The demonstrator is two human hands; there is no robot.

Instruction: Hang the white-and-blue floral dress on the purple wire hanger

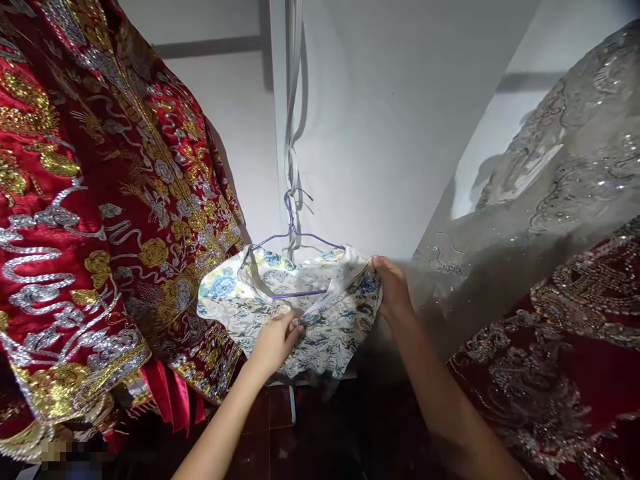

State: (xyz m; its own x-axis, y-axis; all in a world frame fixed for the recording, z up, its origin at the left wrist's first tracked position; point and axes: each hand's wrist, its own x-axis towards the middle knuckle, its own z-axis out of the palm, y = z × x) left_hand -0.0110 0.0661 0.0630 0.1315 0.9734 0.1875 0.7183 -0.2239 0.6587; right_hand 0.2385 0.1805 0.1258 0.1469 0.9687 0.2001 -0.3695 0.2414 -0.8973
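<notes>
A white blouse with a blue and yellow floral pattern [320, 337] hangs on a thin purple hanger [299, 294] in the middle of the view. The hanger's hook is caught on a loop of a white hanging strap [293, 167]. At the bottom of the V-neck, my left hand [277, 341] pinches the front edge of the blouse. My right hand [394, 283] grips the blouse at its right shoulder, thumb on top and the other fingers hidden behind the cloth.
On the left hangs a red garment with gold and silver embroidery [165, 200], close to the blouse. A sheer beaded dress [575, 153] and a dark red beaded garment [560, 360] fill the right side. Behind is a pale wall [390, 133]; dark floor tiles [280, 447] lie below.
</notes>
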